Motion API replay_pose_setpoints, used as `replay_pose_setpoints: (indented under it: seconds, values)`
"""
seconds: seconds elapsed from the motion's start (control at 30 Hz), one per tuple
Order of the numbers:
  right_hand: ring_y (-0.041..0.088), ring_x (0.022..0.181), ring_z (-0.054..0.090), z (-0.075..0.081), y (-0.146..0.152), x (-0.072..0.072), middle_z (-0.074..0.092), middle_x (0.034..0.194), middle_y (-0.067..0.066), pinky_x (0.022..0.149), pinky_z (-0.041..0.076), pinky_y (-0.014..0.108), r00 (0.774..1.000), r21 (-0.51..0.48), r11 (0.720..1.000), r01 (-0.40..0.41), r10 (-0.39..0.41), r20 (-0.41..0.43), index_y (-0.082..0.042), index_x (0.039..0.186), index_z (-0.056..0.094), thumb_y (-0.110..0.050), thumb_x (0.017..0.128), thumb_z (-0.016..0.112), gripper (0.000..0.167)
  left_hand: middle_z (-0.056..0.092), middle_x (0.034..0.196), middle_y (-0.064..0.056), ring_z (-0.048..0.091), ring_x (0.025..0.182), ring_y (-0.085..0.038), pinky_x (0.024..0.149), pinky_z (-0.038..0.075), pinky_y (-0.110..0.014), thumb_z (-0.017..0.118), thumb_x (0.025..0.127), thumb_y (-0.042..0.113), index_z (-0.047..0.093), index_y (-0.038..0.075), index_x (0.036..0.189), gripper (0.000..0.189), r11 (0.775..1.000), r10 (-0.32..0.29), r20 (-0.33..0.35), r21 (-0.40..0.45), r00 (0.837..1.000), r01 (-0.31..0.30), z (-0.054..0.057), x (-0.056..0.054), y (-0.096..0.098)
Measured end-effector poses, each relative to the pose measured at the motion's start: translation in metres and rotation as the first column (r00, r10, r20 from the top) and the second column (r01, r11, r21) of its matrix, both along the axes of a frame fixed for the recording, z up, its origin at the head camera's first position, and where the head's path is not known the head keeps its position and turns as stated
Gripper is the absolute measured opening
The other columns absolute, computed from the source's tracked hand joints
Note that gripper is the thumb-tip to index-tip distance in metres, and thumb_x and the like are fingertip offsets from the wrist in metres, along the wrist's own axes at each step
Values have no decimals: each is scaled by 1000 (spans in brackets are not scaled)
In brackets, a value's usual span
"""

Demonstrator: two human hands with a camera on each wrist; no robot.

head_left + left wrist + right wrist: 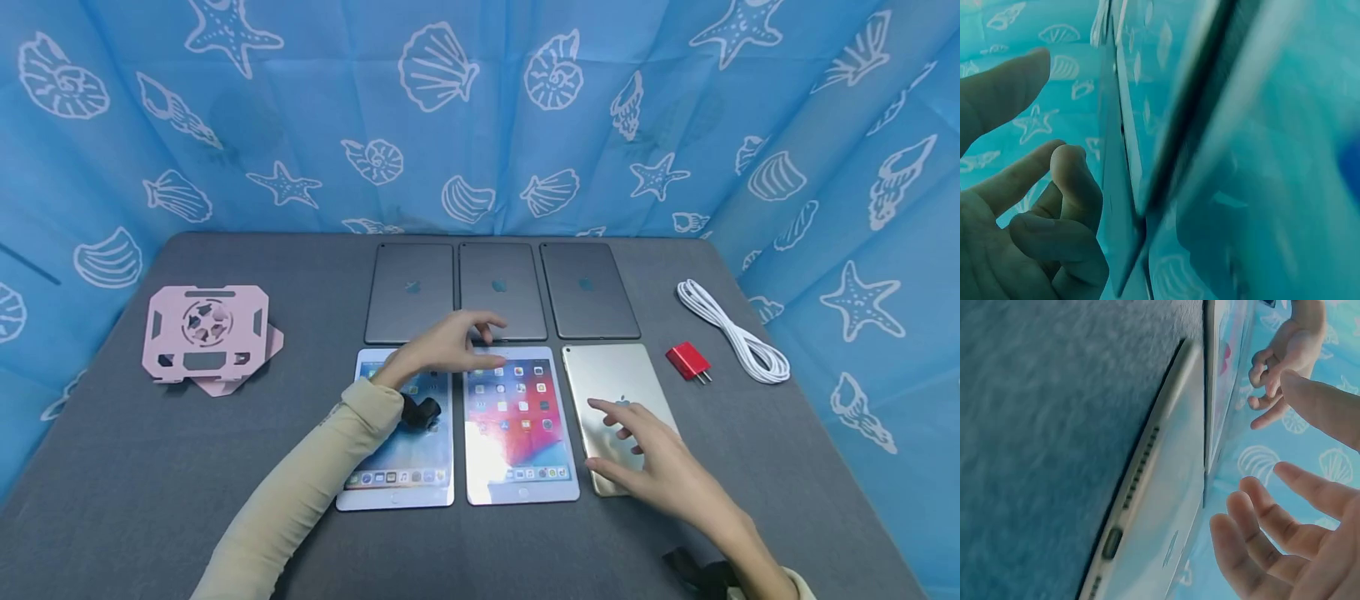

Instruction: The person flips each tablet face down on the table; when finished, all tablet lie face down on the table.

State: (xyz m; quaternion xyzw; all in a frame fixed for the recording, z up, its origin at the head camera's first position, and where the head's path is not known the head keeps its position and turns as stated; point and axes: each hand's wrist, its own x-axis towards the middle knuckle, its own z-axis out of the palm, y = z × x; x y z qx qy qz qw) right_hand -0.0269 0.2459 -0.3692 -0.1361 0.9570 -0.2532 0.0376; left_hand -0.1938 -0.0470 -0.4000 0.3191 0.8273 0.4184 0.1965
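Observation:
My left hand [456, 340] hovers over the top edge of the middle white tablet [517, 417], whose lit screen displays app icons. It holds nothing; thumb and fingers are apart, some bent. Beneath that wrist lies another lit white tablet [397, 450], partly covered by the sleeve. My right hand [656, 458] hangs over a gold tablet [622, 375] that lies face down, with its fingers spread and slightly bent around nothing. In the right wrist view the gold tablet's edge [1138, 481] has a charging port and speaker holes.
Behind them, three dark grey tablets lie face down in a row: left [411, 292], middle [501, 287] and right [588, 287]. A pink folding stand [167, 321] sits at the left. On the right are a red plug adapter [686, 360] and a coiled white cable [731, 329].

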Motion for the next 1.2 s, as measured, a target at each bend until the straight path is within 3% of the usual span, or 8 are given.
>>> replay_pose_setpoints:
  seconds: [0.27,0.43,0.6,0.87,1.2]
  values:
    - [21,102,62,-3,-13,2,66,124,13,84,59,45,994,38,999,3,-7,109,-10,147,54,-34,77,90,81,57,117,-16,45,60,-9,58,44,-21,82,88,25,48,2,150,74,996,19,-71,-82,997,-25,-3,1,-21]
    - [15,95,60,-7,-17,1,64,114,8,79,56,37,983,66,998,-24,12,186,-7,147,53,-40,76,90,87,56,131,-20,53,66,-9,63,49,-22,84,86,29,42,4,154,84,990,13,-85,-137,996,-25,-3,4,-26]
    - [14,92,56,-10,-20,1,62,111,6,78,52,34,977,90,995,-38,19,211,-3,147,53,-42,74,91,91,56,134,-21,55,73,-12,68,49,-22,84,85,32,45,3,152,83,985,6,-126,-168,992,-27,-4,6,-27]
    - [13,87,47,-13,-23,2,59,104,2,69,39,22,966,61,996,-61,43,254,4,147,51,-43,74,91,96,58,130,-18,57,111,-26,98,50,-41,85,83,35,51,3,147,79,980,11,-159,-193,987,-42,-6,8,-27]
    - [14,87,47,-15,-26,0,59,104,4,67,37,22,956,58,995,-76,56,286,8,144,52,-38,66,96,101,60,126,-17,55,105,-23,93,49,-37,88,79,37,53,3,145,82,976,-27,-162,-220,987,-10,-5,8,-28]
